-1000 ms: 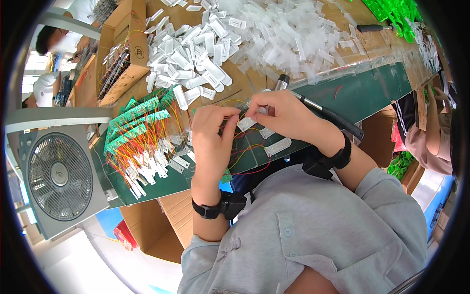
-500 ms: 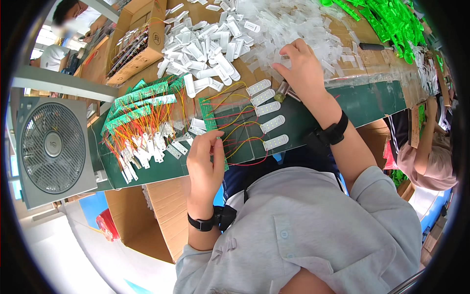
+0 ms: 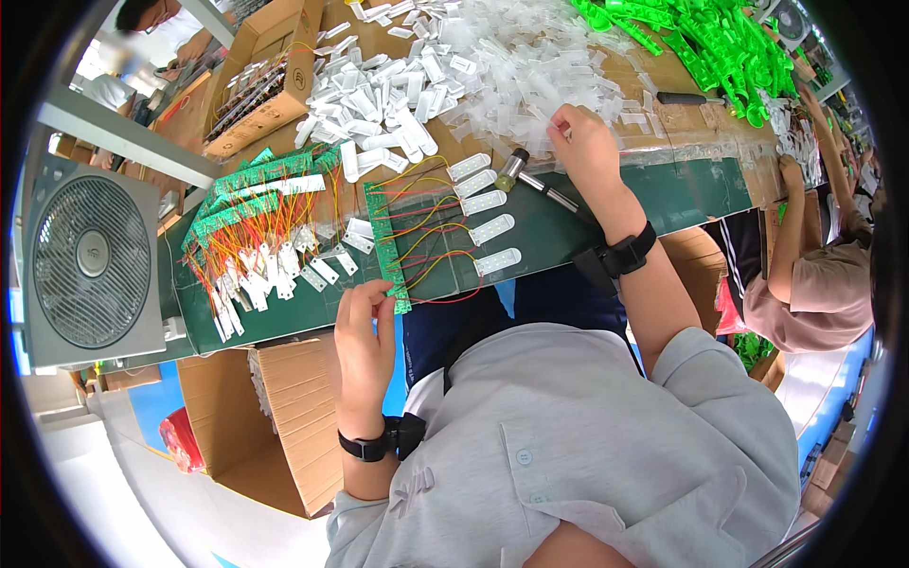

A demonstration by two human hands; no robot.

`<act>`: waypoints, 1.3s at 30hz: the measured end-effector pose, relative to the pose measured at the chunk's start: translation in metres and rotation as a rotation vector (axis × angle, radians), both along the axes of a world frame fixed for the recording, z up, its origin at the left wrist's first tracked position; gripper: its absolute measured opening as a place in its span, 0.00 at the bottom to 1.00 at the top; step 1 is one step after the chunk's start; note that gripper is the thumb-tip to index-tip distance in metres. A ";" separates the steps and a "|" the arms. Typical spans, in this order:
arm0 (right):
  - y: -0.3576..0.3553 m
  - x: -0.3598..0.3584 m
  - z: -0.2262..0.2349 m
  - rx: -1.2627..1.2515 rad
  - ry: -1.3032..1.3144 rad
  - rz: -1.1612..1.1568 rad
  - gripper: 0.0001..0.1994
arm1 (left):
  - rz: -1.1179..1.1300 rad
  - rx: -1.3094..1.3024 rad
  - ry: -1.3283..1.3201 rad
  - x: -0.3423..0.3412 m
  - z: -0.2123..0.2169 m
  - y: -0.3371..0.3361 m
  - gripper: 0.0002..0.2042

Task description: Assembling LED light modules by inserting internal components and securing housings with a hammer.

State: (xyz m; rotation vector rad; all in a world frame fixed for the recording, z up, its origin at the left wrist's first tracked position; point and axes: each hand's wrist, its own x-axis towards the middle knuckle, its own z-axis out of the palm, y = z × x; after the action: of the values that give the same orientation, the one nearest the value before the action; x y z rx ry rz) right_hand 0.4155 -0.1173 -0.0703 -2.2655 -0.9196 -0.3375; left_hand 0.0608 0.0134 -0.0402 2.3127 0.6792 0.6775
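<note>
A long green circuit board (image 3: 381,232) lies across the green work surface. Yellow and red wires join it to several white LED plates (image 3: 490,228) with rounded ends. My left hand (image 3: 363,331) is at the board's near end, thumb and fingertips pinched at its left edge. My right hand (image 3: 589,151) hovers by the near side of a heap of translucent plastic pieces (image 3: 530,66); its thumb and fingers are drawn together, and what they hold, if anything, is too small to name. A small hammer (image 3: 559,195) lies between the LED plates and my right wrist.
More wired green boards (image 3: 251,204) are stacked on the left, beside a grey fan (image 3: 93,248). White plastic covers (image 3: 379,95) are heaped behind, near an open cardboard box (image 3: 298,71). Green plastic parts (image 3: 720,52) and a black-handled tool (image 3: 684,97) lie far right, where another person (image 3: 805,275) works.
The view has shifted slightly. My left hand has slid toward the board's near end. My right hand has moved right, away from the hammer, and its spread fingers have drawn together.
</note>
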 end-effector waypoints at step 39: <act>-0.071 -0.118 -0.005 0.018 0.215 0.901 0.17 | -0.367 0.027 -0.045 0.078 -0.021 -0.034 0.15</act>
State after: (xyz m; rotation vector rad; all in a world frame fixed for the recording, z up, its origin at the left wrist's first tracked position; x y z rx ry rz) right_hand 0.2973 -0.1879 -0.0756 -1.6037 -1.6626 0.2914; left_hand 0.1393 -0.0208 -0.0614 2.3524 0.2149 0.5659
